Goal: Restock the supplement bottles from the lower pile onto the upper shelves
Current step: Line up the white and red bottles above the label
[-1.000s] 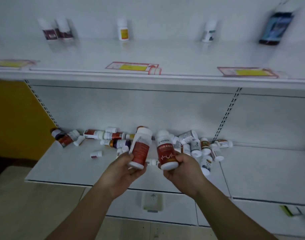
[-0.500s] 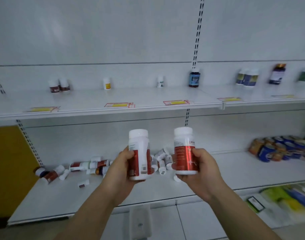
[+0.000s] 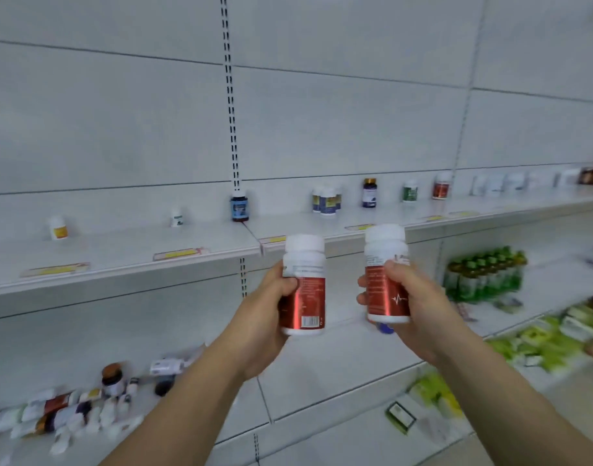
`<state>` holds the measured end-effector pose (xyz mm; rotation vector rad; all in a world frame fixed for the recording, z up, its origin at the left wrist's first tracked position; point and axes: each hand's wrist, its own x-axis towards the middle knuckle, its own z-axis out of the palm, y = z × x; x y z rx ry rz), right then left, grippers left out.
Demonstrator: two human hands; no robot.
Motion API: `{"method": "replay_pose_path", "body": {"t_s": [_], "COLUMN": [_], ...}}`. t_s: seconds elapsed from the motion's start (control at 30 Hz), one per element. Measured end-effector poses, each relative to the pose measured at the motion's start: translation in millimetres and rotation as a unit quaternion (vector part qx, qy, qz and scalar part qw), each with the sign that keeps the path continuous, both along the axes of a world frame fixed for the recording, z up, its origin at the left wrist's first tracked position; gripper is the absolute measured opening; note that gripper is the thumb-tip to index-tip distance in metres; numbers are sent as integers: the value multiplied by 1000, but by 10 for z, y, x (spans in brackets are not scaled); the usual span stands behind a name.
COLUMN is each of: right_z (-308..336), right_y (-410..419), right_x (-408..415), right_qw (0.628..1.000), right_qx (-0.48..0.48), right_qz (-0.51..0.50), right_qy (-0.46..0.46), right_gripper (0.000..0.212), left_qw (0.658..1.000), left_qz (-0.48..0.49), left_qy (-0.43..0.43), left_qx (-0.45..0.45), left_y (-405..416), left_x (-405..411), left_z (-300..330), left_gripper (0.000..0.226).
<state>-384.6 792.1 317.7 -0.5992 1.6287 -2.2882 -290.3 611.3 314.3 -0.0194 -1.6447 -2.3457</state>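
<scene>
Both grips are closed full-wrap: our left hand (image 3: pixel 268 317) holds one red-label bottle (image 3: pixel 304 287) around its middle, thumb across the front, and our right hand (image 3: pixel 409 297) holds a second red-label bottle (image 3: pixel 386 274) the same way, both upright, caps up, apart from each other. Upper shelf (image 3: pixel 126 253) edge sits just above and behind the grips; a matching red bottle on the shelf (image 3: pixel 442 186) stands up and to the right of the right grip, likely the slot to match. The lower pile (image 3: pixel 62 415) lies well below and left of the left grip, blurred. To do this step well, we judge: lift both past the shelf lip, set bases flat, labels forward, release one at a time, so neither knocks the standing blue bottle (image 3: pixel 239 207) or the others. Bottles look like rigid smooth plastic cylinders, wide white ribbed-looking caps, glossy metallic red wrap with a barcode on the left one and a pulse-line mark on the right; slick surface, so keep the wrap firm. Shelf is flat white painted metal with price tags (image 3: pixel 180 254) on the front lip.
</scene>
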Motion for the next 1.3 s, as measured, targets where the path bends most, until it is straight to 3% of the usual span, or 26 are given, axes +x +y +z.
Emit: {"method": "replay_pose_path", "body": {"t_s": [0.2, 0.4, 0.77, 0.93, 1.1, 1.3], "right_z": [156, 230, 157, 242, 290, 288], "right_y": [1389, 2425, 3481, 3811, 4190, 4614], "right_x": [-650, -1172, -2764, -3808, -4714, -5747], "right_qw": [993, 980, 956, 949, 946, 960], "right_qx": [25, 30, 49, 58, 78, 99], "right_qz": [-113, -198, -289, -309, -313, -253], "right_qy": [-30, 7, 26, 36, 37, 64], "right_gripper": [45, 25, 20, 18, 15, 21], "left_qw": [993, 983, 962, 956, 957, 982], "left_qz": [-89, -183, -264, -281, -284, -186], "left_qy": [54, 0, 30, 31, 20, 29], "left_qx": [-50, 26, 64, 74, 59, -18], "left_y": [1382, 2376, 3451, 3799, 4244, 4674], "left_x": [-924, -1779, -3722, -4757, -5610, -6426], "left_z": [97, 98, 37, 133, 253, 253], "left_gripper": [53, 63, 52, 35, 41, 33]}}
